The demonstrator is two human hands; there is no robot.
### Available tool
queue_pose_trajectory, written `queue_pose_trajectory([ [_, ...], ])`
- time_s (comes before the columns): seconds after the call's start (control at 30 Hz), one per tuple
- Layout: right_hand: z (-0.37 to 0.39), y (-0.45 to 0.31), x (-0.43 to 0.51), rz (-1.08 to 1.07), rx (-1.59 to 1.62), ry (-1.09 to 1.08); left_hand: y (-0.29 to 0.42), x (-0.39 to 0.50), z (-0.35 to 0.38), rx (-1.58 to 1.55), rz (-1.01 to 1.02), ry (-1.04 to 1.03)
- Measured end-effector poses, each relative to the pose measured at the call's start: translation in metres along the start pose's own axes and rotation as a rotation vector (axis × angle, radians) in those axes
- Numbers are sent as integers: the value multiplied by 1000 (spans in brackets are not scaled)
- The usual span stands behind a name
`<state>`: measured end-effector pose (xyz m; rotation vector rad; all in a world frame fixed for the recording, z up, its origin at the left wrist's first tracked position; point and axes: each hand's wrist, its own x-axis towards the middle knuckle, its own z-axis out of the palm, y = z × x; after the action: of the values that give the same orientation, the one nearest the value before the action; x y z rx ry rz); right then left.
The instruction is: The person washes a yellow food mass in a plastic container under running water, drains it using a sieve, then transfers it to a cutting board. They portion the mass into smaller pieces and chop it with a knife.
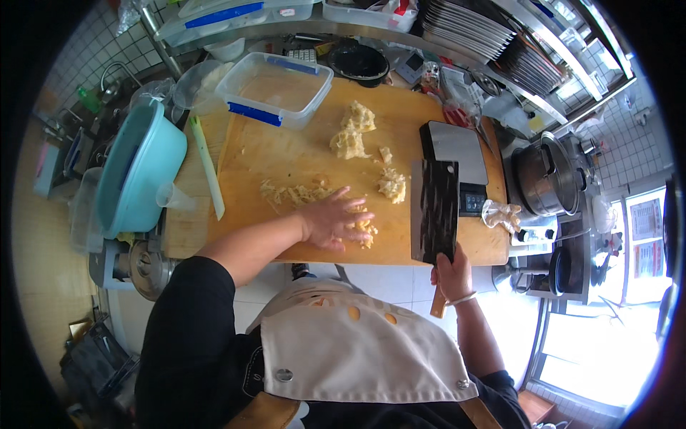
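My left hand (pixel 333 221) is spread with its fingers apart over chopped pale-yellow food (pixel 367 228) near the front edge of a wooden cutting board (pixel 300 171). Its palm hides part of that pile; whether it presses down I cannot tell. More shredded bits (pixel 281 194) trail off to its left. In my right hand (pixel 453 271) is the wooden handle of a broad cleaver (pixel 435 209), its dark blade pointing away from me over the board's right side. Larger pale-yellow clumps (pixel 351 137) lie farther back, and a smaller clump (pixel 392 185) sits left of the blade.
A digital scale (pixel 455 145) lies beyond the cleaver, with a crumpled plastic glove (pixel 501 214) beside it. At the back left stands a clear lidless container (pixel 273 91). A green-white stalk (pixel 206 166) and a turquoise basin (pixel 142 171) are on the left, a steel pot (pixel 544 174) on the right.
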<state>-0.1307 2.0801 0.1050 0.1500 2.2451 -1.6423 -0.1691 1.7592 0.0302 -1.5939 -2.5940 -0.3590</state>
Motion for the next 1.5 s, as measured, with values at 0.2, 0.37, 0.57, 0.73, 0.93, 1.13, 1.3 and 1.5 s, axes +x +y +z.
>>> queue_pose_trajectory([
  [0.2, 1, 15, -10, 68, 12, 49, -16, 2, 8, 163, -687, -8],
  [0.37, 30, -6, -17, 7, -316, 25, -13, 3, -5, 26, -830, 235],
  [0.57, 103, -55, 5, -111, -768, -10, -17, -37, -24, -220, -823, 156],
  [0.73, 141, -102, 31, -11, -1004, -144, -37, -45, -17, -334, -488, 412],
  [0.93, 176, -95, 55, 55, -975, -155, -49, -41, -6, -426, -424, 383],
  [1.13, 179, -95, 48, 52, -896, -40, -52, -52, -4, -433, -384, 437],
  [1.3, 165, -105, 29, 131, -1025, -135, -51, -52, -6, -402, -415, 442],
  [1.5, 199, -91, 59, 47, -951, -7, -47, -50, -11, -459, -431, 420],
])
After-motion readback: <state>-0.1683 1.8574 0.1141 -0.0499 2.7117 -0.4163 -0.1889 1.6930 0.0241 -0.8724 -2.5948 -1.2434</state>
